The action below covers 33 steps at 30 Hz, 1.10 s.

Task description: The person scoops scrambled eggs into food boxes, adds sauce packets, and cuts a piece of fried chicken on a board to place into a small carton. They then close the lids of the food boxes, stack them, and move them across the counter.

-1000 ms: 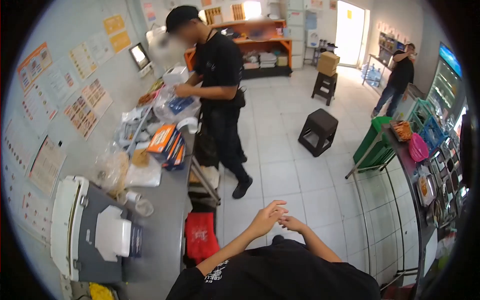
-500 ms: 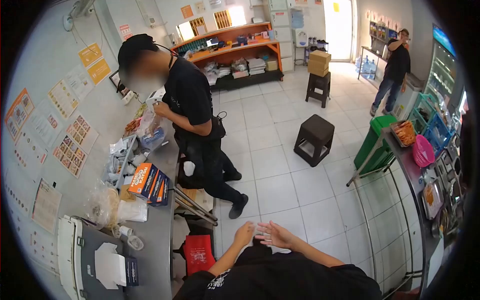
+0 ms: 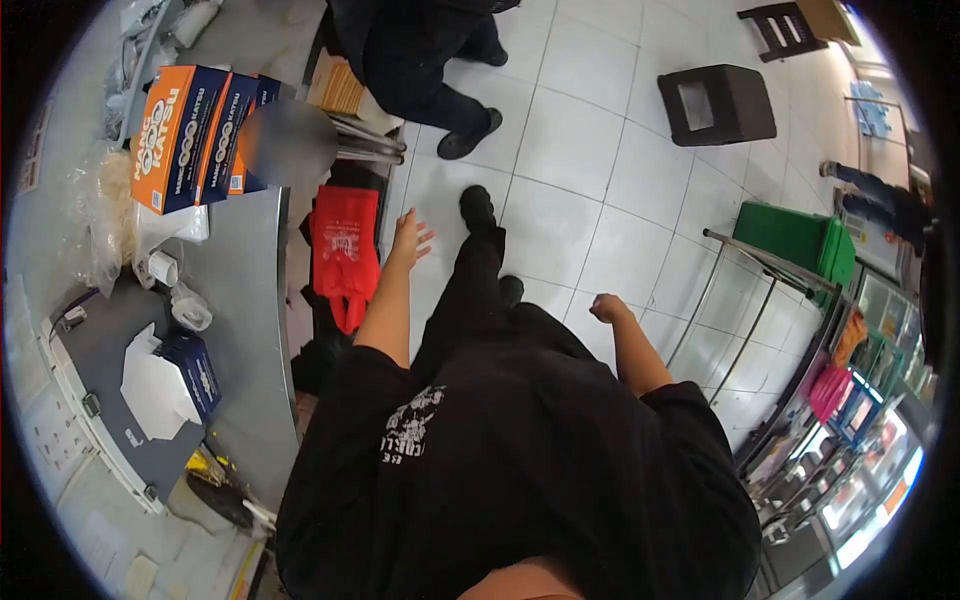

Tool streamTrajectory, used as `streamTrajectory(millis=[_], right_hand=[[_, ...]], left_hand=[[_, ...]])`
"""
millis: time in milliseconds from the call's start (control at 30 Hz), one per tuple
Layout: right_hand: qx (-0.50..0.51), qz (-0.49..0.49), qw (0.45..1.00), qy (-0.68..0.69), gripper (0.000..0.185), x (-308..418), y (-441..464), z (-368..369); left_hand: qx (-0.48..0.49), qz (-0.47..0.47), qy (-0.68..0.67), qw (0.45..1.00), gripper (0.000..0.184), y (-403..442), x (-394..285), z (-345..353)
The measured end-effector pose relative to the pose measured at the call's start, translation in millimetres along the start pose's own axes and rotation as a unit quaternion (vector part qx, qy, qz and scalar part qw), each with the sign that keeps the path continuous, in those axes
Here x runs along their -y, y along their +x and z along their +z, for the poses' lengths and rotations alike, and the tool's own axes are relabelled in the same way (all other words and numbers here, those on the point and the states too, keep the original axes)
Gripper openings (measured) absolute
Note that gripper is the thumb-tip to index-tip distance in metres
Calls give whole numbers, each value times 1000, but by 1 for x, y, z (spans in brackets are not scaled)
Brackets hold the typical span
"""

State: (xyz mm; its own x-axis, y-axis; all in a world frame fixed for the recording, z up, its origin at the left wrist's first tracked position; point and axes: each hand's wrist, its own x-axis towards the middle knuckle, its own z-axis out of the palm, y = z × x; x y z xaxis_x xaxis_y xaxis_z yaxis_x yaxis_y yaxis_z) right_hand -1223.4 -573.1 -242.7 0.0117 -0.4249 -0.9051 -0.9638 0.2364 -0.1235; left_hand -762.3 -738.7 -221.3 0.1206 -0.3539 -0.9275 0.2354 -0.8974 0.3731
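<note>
My left hand (image 3: pixel 410 240) is held out over the tiled floor with its fingers apart and nothing in it. It is nearest to a red bag (image 3: pixel 344 245) hanging beside the metal table (image 3: pixel 240 300). To the right, my right hand (image 3: pixel 606 308) hangs over the floor, its fingers curled in; no object shows in it. Orange and blue boxes (image 3: pixel 178 138) stand on the table at the upper left. An opened white and blue box (image 3: pixel 165 390) lies closer, on a grey surface.
A co-worker's dark-clothed legs (image 3: pixel 410 75) stand at the top. A dark stool (image 3: pixel 716 104) is on the floor beyond. At the right are a green bin (image 3: pixel 795 240), metal table legs and a pink basket (image 3: pixel 830 392). Another person's legs (image 3: pixel 868 192) show at the far right.
The view has tilted down and turned. My hands, earlier close together in front of me, are now wide apart. My legs have come into view, and the co-worker's upper body has left it.
</note>
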Motion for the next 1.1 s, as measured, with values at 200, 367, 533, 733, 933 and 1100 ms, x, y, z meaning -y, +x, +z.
streamTrajectory(millis=[200, 367, 533, 733, 933, 1100], right_hand=[[-114, -35, 935, 335, 33, 43, 38, -85], [-173, -190, 854, 453, 26, 83, 92, -197], [-219, -270, 847, 402, 24, 40, 263, -279], [-479, -207, 711, 471, 23, -51, 363, -307], [-530, -123, 605, 581, 23, -120, 471, -187], [-508, -57, 605, 610, 20, -117, 464, -169]], left_hand=[[-40, 49, 283, 957, 49, 29, -46, -12], [-55, 97, 298, 948, 35, 79, -60, -15], [-129, 308, 647, 686, 28, 227, -91, -2], [-354, 359, 579, 640, 72, 443, -136, 21], [-266, 534, 467, 653, 57, 600, -153, 12], [-345, 478, 591, 551, 52, 561, -151, 12]])
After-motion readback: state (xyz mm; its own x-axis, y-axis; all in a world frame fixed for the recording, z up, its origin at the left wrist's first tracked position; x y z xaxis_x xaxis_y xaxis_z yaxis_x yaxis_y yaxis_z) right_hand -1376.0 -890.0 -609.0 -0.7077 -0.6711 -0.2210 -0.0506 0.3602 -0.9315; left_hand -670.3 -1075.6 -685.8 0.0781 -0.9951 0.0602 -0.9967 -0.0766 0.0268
